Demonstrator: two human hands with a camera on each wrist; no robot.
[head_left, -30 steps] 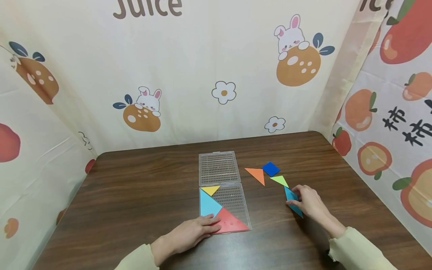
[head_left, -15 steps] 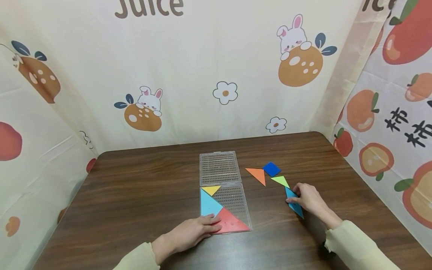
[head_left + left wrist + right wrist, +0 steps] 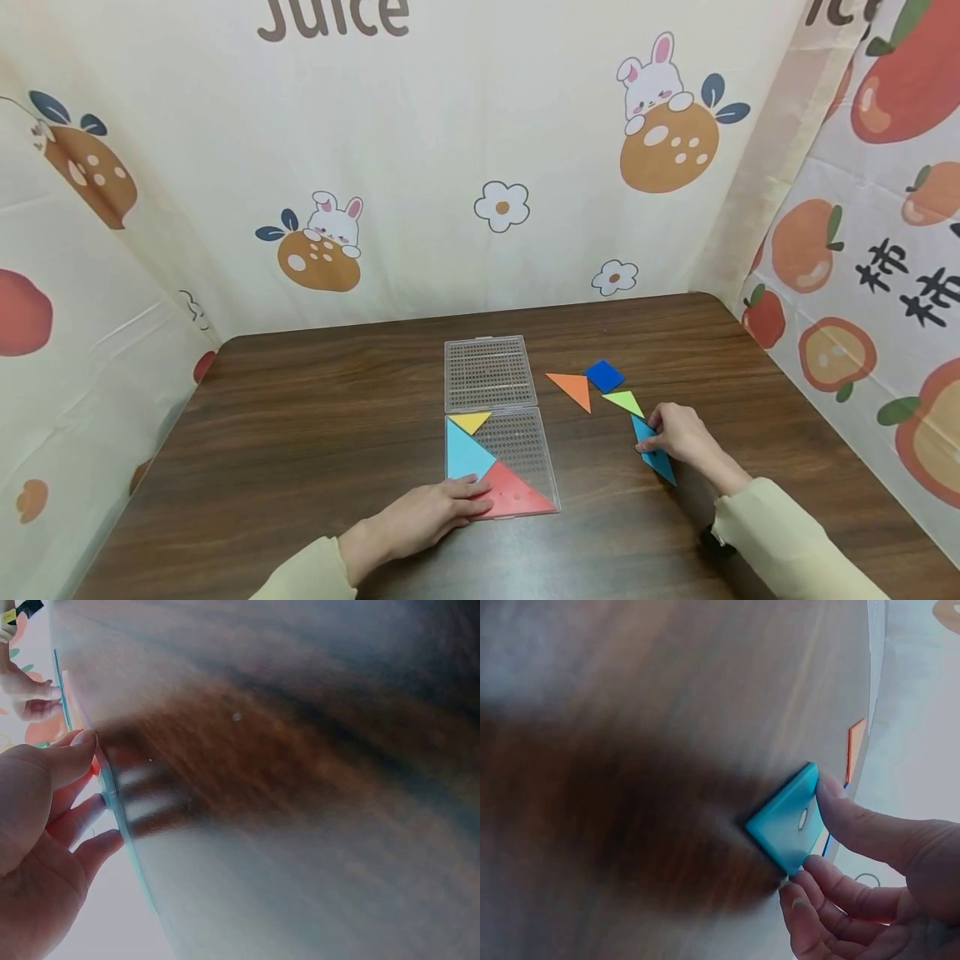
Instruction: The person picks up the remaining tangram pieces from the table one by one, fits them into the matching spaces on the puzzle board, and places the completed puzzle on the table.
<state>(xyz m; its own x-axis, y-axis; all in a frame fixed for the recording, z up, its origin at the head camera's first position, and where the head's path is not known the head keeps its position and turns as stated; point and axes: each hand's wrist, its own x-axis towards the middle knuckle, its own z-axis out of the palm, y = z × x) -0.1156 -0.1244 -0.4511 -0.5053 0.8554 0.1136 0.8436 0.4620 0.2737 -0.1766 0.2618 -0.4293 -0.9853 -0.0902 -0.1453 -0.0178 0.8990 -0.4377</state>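
Note:
In the head view the left hand [image 3: 423,518] lies with extended fingers on the red triangle [image 3: 517,492] and the lower corner of the light blue triangle [image 3: 465,450], both in the lower half of a clear hinged case [image 3: 546,454]. A yellow triangle [image 3: 471,422] is in that half's upper left corner. On the table to the right, the right hand [image 3: 686,437] holds a blue parallelogram [image 3: 660,465] between thumb and fingers; the right wrist view shows the thumb and fingertips at opposite edges of this piece [image 3: 784,825].
Above the parallelogram lie a green triangle [image 3: 626,402], a dark blue square [image 3: 603,376] and an orange triangle [image 3: 574,388]. The case's upper half [image 3: 489,375] lies flat behind. Printed curtains [image 3: 420,250] stand along the brown table's [image 3: 322,400] back and sides.
The right hand and its sleeve have shifted slightly left, and the parallelogram's upper end has moved a little left. The left hand stays on the triangles.

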